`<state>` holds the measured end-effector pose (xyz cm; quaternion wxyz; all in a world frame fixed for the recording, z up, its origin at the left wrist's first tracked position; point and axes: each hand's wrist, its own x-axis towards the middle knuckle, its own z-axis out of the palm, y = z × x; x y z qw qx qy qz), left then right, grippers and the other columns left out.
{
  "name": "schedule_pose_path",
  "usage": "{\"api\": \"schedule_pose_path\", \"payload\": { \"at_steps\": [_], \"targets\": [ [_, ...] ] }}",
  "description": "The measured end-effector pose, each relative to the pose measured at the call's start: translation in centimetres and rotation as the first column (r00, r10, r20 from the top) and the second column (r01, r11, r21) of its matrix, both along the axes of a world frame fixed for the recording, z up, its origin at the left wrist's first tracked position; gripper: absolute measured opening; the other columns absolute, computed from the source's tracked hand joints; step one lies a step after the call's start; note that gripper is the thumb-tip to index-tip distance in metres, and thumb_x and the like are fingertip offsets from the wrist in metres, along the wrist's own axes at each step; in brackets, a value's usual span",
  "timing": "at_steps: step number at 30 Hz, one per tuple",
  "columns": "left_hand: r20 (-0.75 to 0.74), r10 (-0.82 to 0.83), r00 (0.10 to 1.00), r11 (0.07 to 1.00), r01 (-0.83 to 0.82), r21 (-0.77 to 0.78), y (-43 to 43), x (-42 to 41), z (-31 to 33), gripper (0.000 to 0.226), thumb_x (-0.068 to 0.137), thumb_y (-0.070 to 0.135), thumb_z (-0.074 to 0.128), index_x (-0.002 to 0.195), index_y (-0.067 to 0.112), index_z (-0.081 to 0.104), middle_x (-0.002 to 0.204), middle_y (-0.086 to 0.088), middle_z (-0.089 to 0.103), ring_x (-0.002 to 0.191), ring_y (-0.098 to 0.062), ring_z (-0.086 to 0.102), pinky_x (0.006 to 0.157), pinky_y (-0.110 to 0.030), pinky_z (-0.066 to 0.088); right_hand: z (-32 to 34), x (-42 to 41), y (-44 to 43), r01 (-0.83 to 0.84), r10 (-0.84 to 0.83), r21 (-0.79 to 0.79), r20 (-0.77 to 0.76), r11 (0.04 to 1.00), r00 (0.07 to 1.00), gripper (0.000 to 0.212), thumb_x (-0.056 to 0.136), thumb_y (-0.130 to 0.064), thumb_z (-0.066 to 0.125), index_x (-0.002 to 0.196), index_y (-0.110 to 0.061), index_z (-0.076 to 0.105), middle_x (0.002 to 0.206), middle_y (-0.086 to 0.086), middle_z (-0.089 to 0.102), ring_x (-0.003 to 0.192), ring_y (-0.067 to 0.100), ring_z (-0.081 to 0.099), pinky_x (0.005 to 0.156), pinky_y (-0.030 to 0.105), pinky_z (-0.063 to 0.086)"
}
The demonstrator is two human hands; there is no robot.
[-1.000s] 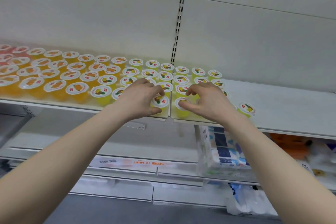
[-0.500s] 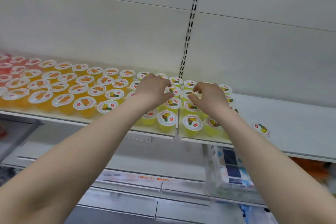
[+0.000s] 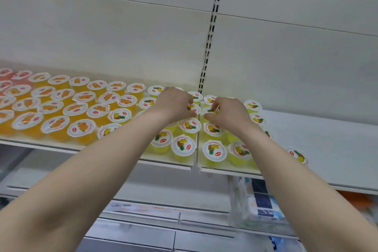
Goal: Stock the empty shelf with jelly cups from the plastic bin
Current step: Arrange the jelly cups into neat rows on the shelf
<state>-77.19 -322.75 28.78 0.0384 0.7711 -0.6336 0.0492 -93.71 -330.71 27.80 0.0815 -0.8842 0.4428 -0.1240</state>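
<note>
"Jelly cups (image 3: 183, 146), where are they from your hands?"

"All around them, standing upright on the shelf (image 3: 337, 145). Yellow pineapple ones are packed under and in front of both my wrists, in rows down to the shelf's front edge. Orange cups (image 3: 81, 130) fill the stretch left of my left hand, and a few red cups (image 3: 5, 84) sit beyond those at the far left."

"And the hands themselves?"

"My left hand (image 3: 173, 104) is knuckles-up, fingers curled down over a yellow cup (image 3: 194, 109), with thumb and fingertips closing on its rim. My right hand (image 3: 230, 114) is just beside it, thumb and forefinger pinching the lid edge of the neighbouring yellow cup (image 3: 212, 111). The hands are near each other but not touching. The seam (image 3: 196, 149) between the two shelf boards runs between them. I cannot tell whether either cup is lifted off the shelf."

"Anything further out?"

"One lone yellow cup (image 3: 299, 155) stands apart, to the right of my right forearm. Behind my hands a slotted upright (image 3: 212, 26) runs up the back panel (image 3: 102, 37). Below my right forearm, on a lower shelf (image 3: 143, 217), sits a plastic-wrapped pack (image 3: 259, 200), too blurred to read."
</note>
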Motion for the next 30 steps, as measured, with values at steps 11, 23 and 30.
{"api": "schedule_pose_path", "payload": {
  "at_steps": [11, 23, 30],
  "targets": [
    [-0.249, 0.035, 0.968, 0.993, -0.063, -0.105, 4.1, 4.3, 1.1, 0.042, 0.092, 0.048, 0.058, 0.128, 0.027, 0.061, 0.127, 0.004, 0.064, 0.122, -0.024, 0.051, 0.098, -0.036, 0.042, 0.8, 0.8, 2.6, -0.105, 0.110, -0.076, 0.061, 0.992, 0.992, 0.034, 0.090, -0.040, 0.060, 0.118, -0.022, 0.064, 0.113, 0.003, 0.065, 0.112, 0.027, 0.050, 0.090, 0.038, 0.041],
    [-0.160, -0.089, 0.983, 0.996, 0.089, -0.009, 11.6, 8.9, 0.0, 0.035, 0.089, 0.048, 0.061, 0.121, 0.034, 0.065, 0.127, 0.003, 0.061, 0.120, -0.023, 0.050, 0.094, -0.037, 0.044, 0.6, 7.2, 9.0, -0.068, 0.067, -0.012, -0.020, 0.998, 0.998, 0.043, 0.080, -0.058, 0.062, 0.109, -0.027, 0.067, 0.110, -0.002, 0.067, 0.108, 0.023, 0.058, 0.086, 0.038, 0.049],
    [-0.116, -0.055, 0.992, 0.998, 0.056, 0.006, 11.0, 8.7, -0.2, 0.039, 0.087, 0.060, 0.055, 0.116, 0.035, 0.066, 0.114, 0.002, 0.066, 0.110, -0.023, 0.056, 0.076, -0.032, 0.042, 0.4, 8.5, 9.5, 0.032, -0.031, 0.019, -0.025, 0.999, 0.999, 0.043, 0.074, -0.058, 0.065, 0.098, -0.022, 0.065, 0.090, -0.004, 0.066, 0.087, 0.021, 0.062, 0.069, 0.033, 0.049]
  ]
}}
